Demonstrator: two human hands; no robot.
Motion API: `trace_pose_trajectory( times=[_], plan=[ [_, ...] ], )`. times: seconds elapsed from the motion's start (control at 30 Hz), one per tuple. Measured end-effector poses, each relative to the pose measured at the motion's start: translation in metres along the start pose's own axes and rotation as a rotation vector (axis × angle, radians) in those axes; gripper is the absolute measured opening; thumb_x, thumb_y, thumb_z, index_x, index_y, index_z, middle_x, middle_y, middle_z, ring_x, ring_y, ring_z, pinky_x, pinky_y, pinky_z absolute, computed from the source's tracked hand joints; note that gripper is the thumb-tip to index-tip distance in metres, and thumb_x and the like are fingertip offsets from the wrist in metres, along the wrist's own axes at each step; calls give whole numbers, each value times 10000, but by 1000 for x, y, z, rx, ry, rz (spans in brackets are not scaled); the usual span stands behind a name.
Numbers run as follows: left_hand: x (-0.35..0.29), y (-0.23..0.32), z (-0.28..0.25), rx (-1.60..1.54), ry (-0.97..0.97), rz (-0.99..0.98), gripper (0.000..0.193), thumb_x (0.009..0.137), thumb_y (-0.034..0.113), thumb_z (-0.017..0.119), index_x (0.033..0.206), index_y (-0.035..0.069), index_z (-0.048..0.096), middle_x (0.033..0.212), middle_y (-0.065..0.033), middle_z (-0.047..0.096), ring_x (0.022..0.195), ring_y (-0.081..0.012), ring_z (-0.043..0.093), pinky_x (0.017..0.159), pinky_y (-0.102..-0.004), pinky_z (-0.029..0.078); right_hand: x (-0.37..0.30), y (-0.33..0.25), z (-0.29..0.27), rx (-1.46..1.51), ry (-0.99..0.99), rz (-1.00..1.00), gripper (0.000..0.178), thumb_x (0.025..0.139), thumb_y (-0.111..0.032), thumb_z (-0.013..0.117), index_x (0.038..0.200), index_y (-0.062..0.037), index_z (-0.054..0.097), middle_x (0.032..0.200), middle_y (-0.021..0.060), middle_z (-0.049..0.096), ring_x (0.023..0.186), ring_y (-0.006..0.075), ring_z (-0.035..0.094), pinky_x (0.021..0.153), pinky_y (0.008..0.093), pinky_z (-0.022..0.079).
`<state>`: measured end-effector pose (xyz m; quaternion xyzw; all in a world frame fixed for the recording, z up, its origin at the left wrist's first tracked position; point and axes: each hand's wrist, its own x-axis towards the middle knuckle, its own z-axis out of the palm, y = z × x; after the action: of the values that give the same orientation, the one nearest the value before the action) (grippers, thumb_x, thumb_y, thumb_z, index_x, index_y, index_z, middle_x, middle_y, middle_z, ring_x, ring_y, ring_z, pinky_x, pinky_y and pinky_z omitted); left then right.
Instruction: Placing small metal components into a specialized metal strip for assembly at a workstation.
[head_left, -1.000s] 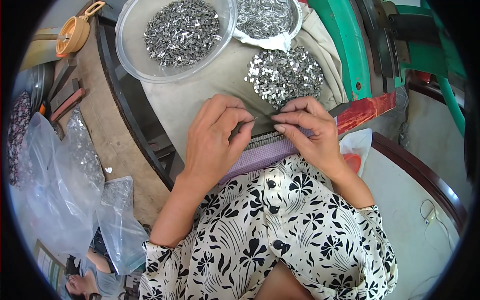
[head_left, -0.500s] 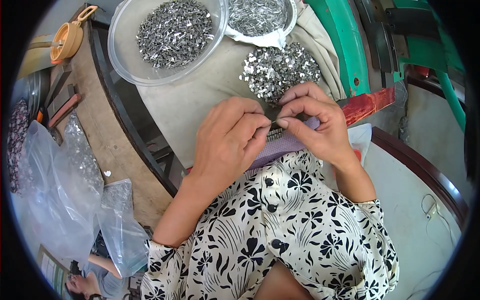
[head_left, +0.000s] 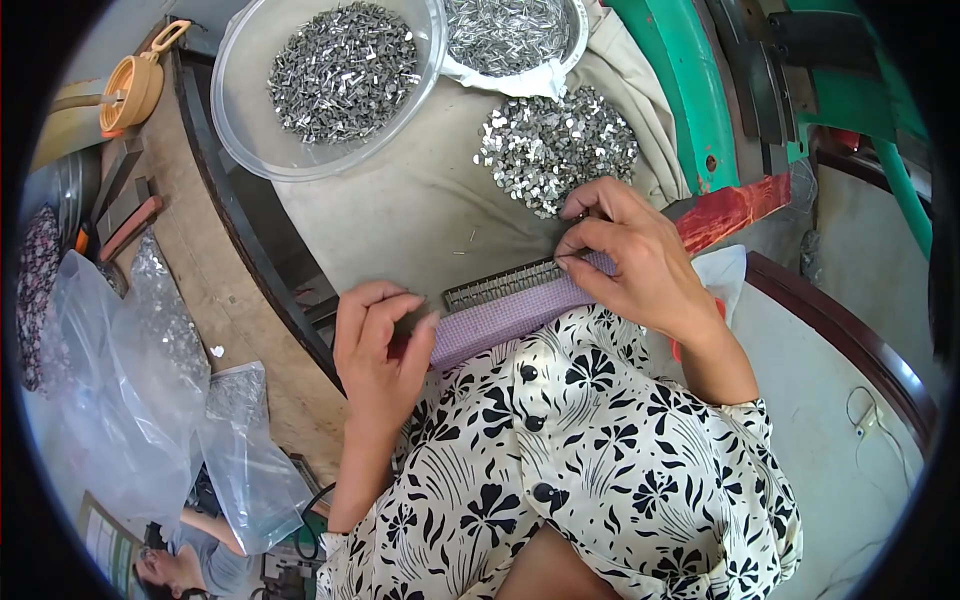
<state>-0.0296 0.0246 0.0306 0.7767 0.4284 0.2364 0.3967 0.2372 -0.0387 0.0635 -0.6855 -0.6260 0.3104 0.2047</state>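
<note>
A long dark metal strip with a row of small slots or pins (head_left: 500,287) lies slantwise in front of me, along a purple checked cloth pad (head_left: 510,322). By the strip's left end is my left hand (head_left: 380,345), its fingers curved and apart; no held thing shows. My right hand (head_left: 640,262) has thumb and index finger pinched together at the strip's right end, and what lies between them is too small to make out. Two tiny metal pins (head_left: 472,237) rest on the beige cloth (head_left: 400,225) beyond the strip. Past my right hand spreads a pile of small shiny metal pieces (head_left: 555,145).
A clear plastic bowl (head_left: 228,120) of metal pieces and a white bowl (head_left: 578,40) of thin pins stand at the back. Green machinery (head_left: 690,110) is on the right. Plastic bags (head_left: 120,400) and a wooden bench (head_left: 235,270) are at left; another person (head_left: 195,555) shows lower left.
My hands, fingertips together half a second ago, have parted. The left moved left and toward me to the strip's left end; the right stays near its right end. More of the strip shows.
</note>
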Motion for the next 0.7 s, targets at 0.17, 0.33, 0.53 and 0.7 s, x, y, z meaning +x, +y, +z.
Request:
trace_pose_trajectory(
  times=[0.17,0.33,0.53,0.7],
  plan=[
    [-10,-4,6,35,2,-15,333,676,63,827,972,27,678,1026,-113,595,926,-285,581,769,-357,480,3,-3,3,-22,21,-47,92,722,-65,736,772,-25,670,984,73,586,935,275,596,771,379,496],
    [-5,-2,11,115,-23,40,337,655,67,834,962,38,697,1025,-101,596,919,-278,550,770,-368,467,-4,-3,6,-99,78,-110,101,714,-76,759,799,-49,711,947,42,601,902,240,596,743,358,494],
    [-6,-1,17,34,34,-47,321,657,71,835,951,35,711,991,-93,599,926,-274,545,795,-364,444,-35,19,3,-7,383,-4,182,730,-15,786,907,-42,752,904,61,643,834,210,625,723,315,498],
    [-4,-2,18,11,-12,-75,312,666,67,837,961,70,736,1018,-77,582,956,-236,532,845,-339,413,-68,56,-3,37,610,205,176,820,36,732,987,-19,747,998,54,601,804,82,593,604,197,480]
  ],
)
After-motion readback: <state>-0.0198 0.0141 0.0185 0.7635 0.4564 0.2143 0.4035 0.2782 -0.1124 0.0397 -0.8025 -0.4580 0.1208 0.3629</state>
